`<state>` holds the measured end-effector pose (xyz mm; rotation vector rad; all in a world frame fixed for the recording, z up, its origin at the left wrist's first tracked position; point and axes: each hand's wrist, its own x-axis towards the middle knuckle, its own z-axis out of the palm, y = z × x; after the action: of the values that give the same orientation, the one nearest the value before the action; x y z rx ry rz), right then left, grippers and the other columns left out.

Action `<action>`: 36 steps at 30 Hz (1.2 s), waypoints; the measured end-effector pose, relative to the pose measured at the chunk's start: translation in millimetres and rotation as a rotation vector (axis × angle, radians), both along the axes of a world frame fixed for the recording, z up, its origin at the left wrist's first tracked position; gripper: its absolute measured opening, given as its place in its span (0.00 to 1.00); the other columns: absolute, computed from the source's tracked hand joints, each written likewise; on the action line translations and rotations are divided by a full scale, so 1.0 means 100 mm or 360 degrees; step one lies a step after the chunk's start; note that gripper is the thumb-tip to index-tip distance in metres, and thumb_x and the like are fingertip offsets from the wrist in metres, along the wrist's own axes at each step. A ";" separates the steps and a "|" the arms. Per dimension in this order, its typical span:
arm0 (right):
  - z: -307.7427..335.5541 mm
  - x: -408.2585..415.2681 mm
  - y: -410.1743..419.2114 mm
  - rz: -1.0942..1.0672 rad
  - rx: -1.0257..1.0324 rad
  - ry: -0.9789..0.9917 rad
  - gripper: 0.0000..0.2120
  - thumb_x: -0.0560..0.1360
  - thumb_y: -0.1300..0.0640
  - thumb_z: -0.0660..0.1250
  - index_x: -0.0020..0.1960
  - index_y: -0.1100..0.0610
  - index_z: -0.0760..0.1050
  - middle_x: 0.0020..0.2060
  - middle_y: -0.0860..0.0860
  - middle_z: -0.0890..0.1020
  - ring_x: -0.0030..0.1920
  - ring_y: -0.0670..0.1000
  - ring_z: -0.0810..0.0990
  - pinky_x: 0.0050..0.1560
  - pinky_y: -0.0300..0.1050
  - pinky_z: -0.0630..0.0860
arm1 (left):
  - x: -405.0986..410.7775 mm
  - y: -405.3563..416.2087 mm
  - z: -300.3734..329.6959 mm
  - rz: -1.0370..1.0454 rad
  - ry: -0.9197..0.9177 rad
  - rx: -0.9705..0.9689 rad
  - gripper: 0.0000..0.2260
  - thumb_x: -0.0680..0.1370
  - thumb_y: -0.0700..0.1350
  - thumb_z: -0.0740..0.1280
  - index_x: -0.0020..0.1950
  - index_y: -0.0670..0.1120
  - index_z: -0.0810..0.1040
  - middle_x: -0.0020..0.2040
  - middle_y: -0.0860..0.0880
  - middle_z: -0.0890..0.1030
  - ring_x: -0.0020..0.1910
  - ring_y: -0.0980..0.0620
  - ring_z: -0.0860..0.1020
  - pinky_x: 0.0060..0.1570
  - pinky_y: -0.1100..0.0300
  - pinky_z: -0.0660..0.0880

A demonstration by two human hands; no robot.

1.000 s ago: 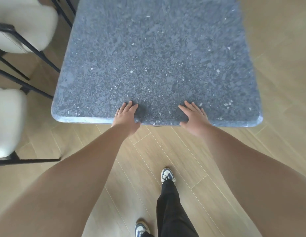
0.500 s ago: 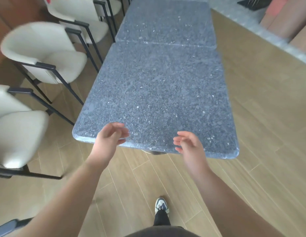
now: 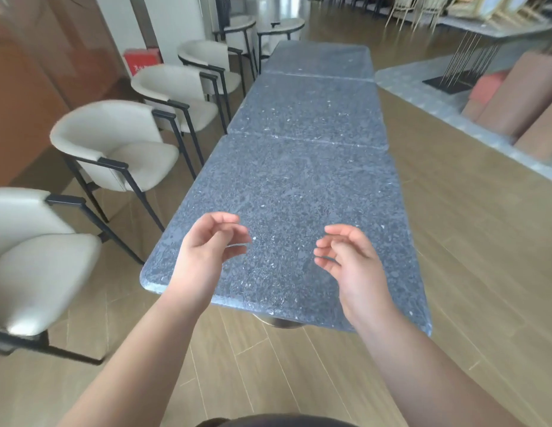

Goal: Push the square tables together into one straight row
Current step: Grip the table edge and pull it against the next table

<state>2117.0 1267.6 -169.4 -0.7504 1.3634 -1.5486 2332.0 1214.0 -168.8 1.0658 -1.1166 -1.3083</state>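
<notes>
Tables form one long row up the middle of the frame: nearest table [image 3: 287,192], middle table [image 3: 308,109], far table [image 3: 320,58], edges touching. We see only part of a base under the near edge. Chairs [image 3: 114,149] line the left; one is cropped. Our left hand [image 3: 203,251] and right hand [image 3: 351,260] hover above the near end, fingers loosely curled, holding nothing. Upper left, a red box [image 3: 142,60] bears unreadable writing.

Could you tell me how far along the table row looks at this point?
Mostly done: three dark speckled stone square tables, nearest, middle and far, meet edge to edge in one line. Nothing is in hand: left hand and right hand hover loosely above the nearest top. Perhaps only small alignment remains.
</notes>
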 end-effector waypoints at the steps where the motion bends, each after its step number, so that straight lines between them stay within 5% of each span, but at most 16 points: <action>1: 0.03 0.02 -0.01 -0.0004 -0.0020 0.0002 0.15 0.79 0.70 0.56 0.52 0.57 0.79 0.38 0.49 0.83 0.40 0.47 0.82 0.44 0.41 0.81 | 0.02 -0.02 0.04 0.0005 0.0006 -0.0026 0.08 0.78 0.41 0.63 0.50 0.49 0.81 0.45 0.46 0.85 0.46 0.47 0.85 0.50 0.54 0.82; 13: 0.13 0.74 -0.38 -0.0038 -0.0093 0.0047 0.15 0.79 0.71 0.57 0.50 0.57 0.79 0.36 0.49 0.83 0.38 0.47 0.82 0.42 0.39 0.80 | 0.73 -0.43 0.22 0.0063 0.0040 -0.0154 0.10 0.82 0.34 0.60 0.51 0.45 0.79 0.43 0.47 0.84 0.45 0.47 0.84 0.48 0.55 0.82; 22: 0.17 1.27 -0.63 -0.0293 -0.0112 0.0008 0.16 0.80 0.70 0.57 0.48 0.55 0.80 0.37 0.48 0.83 0.39 0.48 0.82 0.44 0.42 0.80 | 1.10 -0.94 0.37 -0.0241 -0.0037 -0.0197 0.12 0.82 0.33 0.60 0.49 0.47 0.79 0.42 0.48 0.84 0.44 0.47 0.84 0.48 0.56 0.82; 30: 0.23 0.73 -0.17 -0.0573 -0.0214 0.0020 0.14 0.81 0.70 0.57 0.49 0.57 0.77 0.36 0.48 0.82 0.39 0.49 0.81 0.45 0.43 0.80 | 0.38 -0.68 0.19 -0.0489 -0.0077 -0.0110 0.10 0.82 0.31 0.59 0.53 0.43 0.76 0.41 0.49 0.84 0.43 0.49 0.84 0.48 0.56 0.82; 36: 0.23 -0.22 0.48 -0.0626 -0.0231 0.0068 0.13 0.81 0.70 0.58 0.50 0.57 0.78 0.37 0.49 0.82 0.39 0.49 0.81 0.46 0.44 0.81 | -0.71 -0.16 0.19 -0.0528 -0.0021 -0.0160 0.10 0.78 0.38 0.61 0.49 0.50 0.79 0.43 0.49 0.85 0.44 0.46 0.84 0.46 0.59 0.81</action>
<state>2094.6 1315.8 -146.1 -0.6290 1.5067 -1.9650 2261.1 1198.4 -149.8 0.8396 -1.3971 -1.4853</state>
